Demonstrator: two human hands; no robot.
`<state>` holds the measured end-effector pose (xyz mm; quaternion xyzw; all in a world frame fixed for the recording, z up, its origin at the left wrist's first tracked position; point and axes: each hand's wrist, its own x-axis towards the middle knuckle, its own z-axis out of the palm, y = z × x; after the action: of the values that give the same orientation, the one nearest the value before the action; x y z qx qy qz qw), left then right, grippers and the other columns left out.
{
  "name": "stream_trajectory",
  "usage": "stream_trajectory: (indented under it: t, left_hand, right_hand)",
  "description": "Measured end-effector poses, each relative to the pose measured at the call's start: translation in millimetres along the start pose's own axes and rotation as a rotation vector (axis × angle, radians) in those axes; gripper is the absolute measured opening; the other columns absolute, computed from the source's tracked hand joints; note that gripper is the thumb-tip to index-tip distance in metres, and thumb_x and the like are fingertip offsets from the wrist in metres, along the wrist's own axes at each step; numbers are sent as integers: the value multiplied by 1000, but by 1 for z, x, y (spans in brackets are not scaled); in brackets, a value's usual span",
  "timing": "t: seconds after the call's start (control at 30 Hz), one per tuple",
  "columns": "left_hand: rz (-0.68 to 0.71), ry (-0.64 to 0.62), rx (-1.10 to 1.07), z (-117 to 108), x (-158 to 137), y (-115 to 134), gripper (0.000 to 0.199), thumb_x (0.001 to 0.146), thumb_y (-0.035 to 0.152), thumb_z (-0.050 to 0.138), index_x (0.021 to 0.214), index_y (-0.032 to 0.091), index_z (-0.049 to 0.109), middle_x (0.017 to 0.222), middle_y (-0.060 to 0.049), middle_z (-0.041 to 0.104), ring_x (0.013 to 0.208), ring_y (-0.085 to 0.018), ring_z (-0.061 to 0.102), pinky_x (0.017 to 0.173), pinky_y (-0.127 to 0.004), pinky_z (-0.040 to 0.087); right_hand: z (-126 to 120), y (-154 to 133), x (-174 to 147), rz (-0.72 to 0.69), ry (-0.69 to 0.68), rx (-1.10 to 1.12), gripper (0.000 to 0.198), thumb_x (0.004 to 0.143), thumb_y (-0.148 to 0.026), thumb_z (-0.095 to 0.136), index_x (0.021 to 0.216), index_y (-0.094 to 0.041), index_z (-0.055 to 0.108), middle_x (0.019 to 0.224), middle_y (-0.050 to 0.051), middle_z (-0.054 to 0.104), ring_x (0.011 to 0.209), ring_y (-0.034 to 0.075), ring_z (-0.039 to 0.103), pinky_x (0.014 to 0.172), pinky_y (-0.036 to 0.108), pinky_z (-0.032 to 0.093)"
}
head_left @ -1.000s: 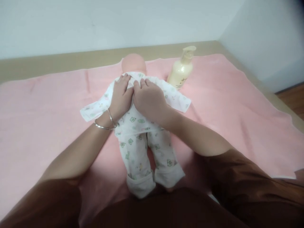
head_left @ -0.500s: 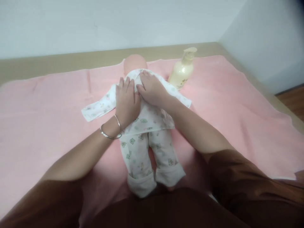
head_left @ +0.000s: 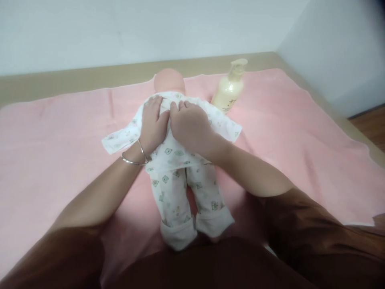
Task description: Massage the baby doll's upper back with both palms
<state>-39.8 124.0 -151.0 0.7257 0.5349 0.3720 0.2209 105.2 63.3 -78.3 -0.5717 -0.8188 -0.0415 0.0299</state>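
A baby doll (head_left: pixel 169 81) lies stretched out with its smooth, bald head pointing away from me and no facial features showing. It wears a white patterned top (head_left: pixel 173 155) and matching trousers (head_left: pixel 173 196) with turned-up cuffs. My left hand (head_left: pixel 152 122), below a silver bangle (head_left: pixel 134 162), rests flat on the left of the doll's upper back, fingers together and thumb out. Beside it my right hand (head_left: pixel 192 124) lies on the right of the back, arched, with its fingertips against the cloth. Neither hand is gripping anything visible.
A pale yellow pump bottle (head_left: pixel 229 90) stands just beyond the doll's right sleeve. Under everything spreads a pink cloth (head_left: pixel 60 160), creased in places, on a tan surface (head_left: pixel 90 76). White walls (head_left: pixel 150 32) close off the back and right.
My left hand has shifted left and flattened on the doll's upper back. My right hand has drawn slightly toward me and become more arched.
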Motion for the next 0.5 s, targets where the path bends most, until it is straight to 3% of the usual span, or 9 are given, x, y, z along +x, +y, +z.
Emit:
stream_trajectory:
  t: [0.1,0.2,0.37,0.5]
  left_hand:
    - [7,34,-6,2,-3,-3,55,98,51,46,146,25,51,165,-7,41,162,-30,24,138,-53,14]
    - [41,37,28,4,-12,2,57,99,51,45,149,24,48,166,-8,39,163,-30,19,138,-53,12]
    - [93,-73,105,4,-29,29,62,95,40,47,154,20,43,170,-11,31,163,-36,14,136,-61,7]
    - [49,-147,80,-2,-20,30,62,92,35,49,153,23,45,170,-8,32,163,-35,15,136,-59,5]
  right_hand:
    - [2,8,8,-5,1,91,44,94,-6,29,125,-4,60,122,21,68,118,30,63,102,42,52]
    - [14,23,26,2,29,199,47,98,-12,27,135,-2,55,138,20,62,135,30,56,114,44,46]
    - [38,38,45,-20,99,257,55,102,-18,19,144,3,48,151,22,53,147,30,47,124,48,38]
    - [32,32,39,15,85,211,54,105,-18,18,147,4,45,153,23,51,149,30,44,127,47,34]
